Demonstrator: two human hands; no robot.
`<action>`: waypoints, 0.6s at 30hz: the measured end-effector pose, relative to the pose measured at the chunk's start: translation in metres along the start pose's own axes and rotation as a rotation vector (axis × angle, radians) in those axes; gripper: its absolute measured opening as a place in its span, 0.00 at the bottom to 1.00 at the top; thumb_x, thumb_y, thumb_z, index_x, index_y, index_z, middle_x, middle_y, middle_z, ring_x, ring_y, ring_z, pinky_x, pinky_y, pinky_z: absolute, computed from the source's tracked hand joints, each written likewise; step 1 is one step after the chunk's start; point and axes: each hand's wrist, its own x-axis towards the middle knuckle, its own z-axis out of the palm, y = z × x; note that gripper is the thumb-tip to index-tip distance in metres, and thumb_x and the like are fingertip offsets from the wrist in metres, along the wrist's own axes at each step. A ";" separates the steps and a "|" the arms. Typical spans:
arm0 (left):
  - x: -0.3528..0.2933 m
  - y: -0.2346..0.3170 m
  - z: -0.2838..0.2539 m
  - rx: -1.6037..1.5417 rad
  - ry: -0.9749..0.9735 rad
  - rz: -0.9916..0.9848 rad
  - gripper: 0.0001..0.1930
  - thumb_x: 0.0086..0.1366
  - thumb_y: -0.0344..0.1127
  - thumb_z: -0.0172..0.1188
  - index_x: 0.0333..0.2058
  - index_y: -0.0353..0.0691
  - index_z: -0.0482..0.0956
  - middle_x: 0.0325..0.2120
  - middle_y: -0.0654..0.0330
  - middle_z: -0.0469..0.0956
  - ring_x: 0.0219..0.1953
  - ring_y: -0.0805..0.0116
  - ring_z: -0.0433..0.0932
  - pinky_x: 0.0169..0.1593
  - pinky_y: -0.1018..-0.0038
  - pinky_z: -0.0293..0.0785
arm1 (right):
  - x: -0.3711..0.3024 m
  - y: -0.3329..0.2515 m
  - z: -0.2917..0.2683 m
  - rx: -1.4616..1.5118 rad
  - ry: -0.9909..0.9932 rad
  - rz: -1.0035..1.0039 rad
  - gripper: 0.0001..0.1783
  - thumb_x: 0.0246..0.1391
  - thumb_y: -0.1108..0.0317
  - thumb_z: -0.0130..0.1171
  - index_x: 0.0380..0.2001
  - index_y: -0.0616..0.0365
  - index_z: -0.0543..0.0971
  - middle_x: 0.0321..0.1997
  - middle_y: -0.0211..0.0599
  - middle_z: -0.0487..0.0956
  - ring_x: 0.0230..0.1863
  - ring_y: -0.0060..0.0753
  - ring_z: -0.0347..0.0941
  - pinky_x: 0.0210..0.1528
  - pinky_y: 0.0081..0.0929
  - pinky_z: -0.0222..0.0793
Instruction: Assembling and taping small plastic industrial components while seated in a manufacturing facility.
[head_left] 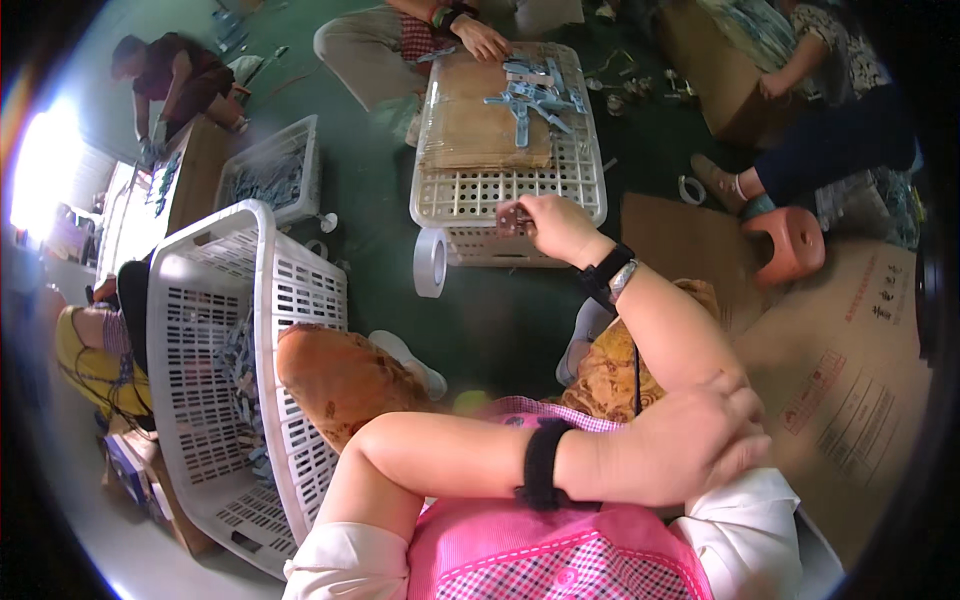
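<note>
My right hand (562,228) is closed on a small reddish-brown piece with light dots (513,219), just above the near edge of an upturned white crate (508,190). What kind of piece it is I cannot make out. Across my body reaches my left arm, and my left hand (690,445) is curled round my right arm near the elbow, slightly blurred. Cardboard (470,115) covers part of the crate, with several light-blue plastic clips (535,100) in a loose heap on it. A roll of tape (430,262) is at the crate's near left corner.
Beside my left knee stands a tall white basket (265,300) with small parts inside. A lower white crate (312,165) lies beyond it. At right are an orange stool (790,245) and flattened cardboard (850,370). Another person's hand (482,40) hovers at the crate's far edge; others work around.
</note>
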 end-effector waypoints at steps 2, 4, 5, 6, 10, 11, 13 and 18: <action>-0.005 0.003 0.005 -0.022 -0.077 -0.005 0.14 0.65 0.40 0.54 0.36 0.30 0.71 0.33 0.46 0.69 0.37 0.47 0.71 0.41 0.61 0.70 | -0.006 0.003 -0.001 0.001 0.009 -0.014 0.09 0.44 0.72 0.56 0.33 0.58 0.74 0.31 0.49 0.79 0.36 0.53 0.76 0.37 0.47 0.71; -0.014 0.019 0.010 -0.018 -0.173 0.013 0.15 0.66 0.39 0.53 0.37 0.29 0.71 0.32 0.46 0.70 0.38 0.48 0.71 0.42 0.61 0.70 | -0.008 -0.001 -0.012 -0.009 0.030 -0.026 0.10 0.44 0.72 0.56 0.33 0.57 0.74 0.31 0.49 0.79 0.37 0.53 0.76 0.37 0.47 0.71; -0.016 0.024 0.007 -0.011 -0.165 0.014 0.15 0.66 0.39 0.53 0.37 0.29 0.71 0.32 0.46 0.70 0.38 0.48 0.71 0.42 0.61 0.70 | -0.011 0.001 -0.011 -0.009 0.028 -0.037 0.10 0.44 0.72 0.56 0.33 0.57 0.74 0.31 0.49 0.79 0.37 0.53 0.76 0.37 0.47 0.71; -0.018 0.030 0.001 -0.197 -0.256 -0.030 0.14 0.67 0.39 0.52 0.37 0.29 0.71 0.32 0.46 0.70 0.37 0.49 0.72 0.43 0.60 0.69 | -0.012 0.002 -0.011 0.015 0.032 -0.028 0.10 0.44 0.72 0.55 0.33 0.57 0.74 0.31 0.49 0.79 0.37 0.53 0.76 0.38 0.47 0.71; -0.044 0.042 -0.053 -0.288 -0.406 -0.038 0.14 0.68 0.37 0.52 0.43 0.29 0.74 0.38 0.48 0.76 0.42 0.50 0.75 0.48 0.63 0.72 | -0.014 0.007 -0.008 0.079 0.041 -0.018 0.14 0.44 0.75 0.54 0.39 0.56 0.76 0.35 0.46 0.80 0.40 0.50 0.76 0.41 0.42 0.72; -0.057 0.041 -0.080 -0.050 -0.284 -0.077 0.14 0.66 0.35 0.54 0.45 0.30 0.74 0.40 0.49 0.76 0.44 0.51 0.75 0.50 0.64 0.72 | -0.019 0.011 -0.009 0.085 0.021 0.015 0.19 0.45 0.78 0.53 0.43 0.55 0.77 0.38 0.44 0.81 0.41 0.47 0.77 0.42 0.37 0.73; -0.082 0.054 -0.128 0.582 0.045 -0.379 0.14 0.58 0.29 0.59 0.45 0.36 0.76 0.42 0.50 0.76 0.45 0.51 0.75 0.50 0.63 0.71 | -0.030 0.021 -0.010 0.079 0.031 0.006 0.19 0.45 0.79 0.52 0.43 0.56 0.77 0.37 0.44 0.81 0.41 0.46 0.78 0.43 0.35 0.73; -0.265 0.044 -0.238 1.864 0.708 -0.714 0.29 0.55 0.42 0.64 0.53 0.33 0.69 0.50 0.46 0.72 0.56 0.48 0.67 0.61 0.59 0.59 | -0.055 0.021 -0.017 0.138 0.053 0.057 0.11 0.46 0.72 0.55 0.36 0.55 0.78 0.34 0.47 0.80 0.38 0.52 0.76 0.40 0.42 0.73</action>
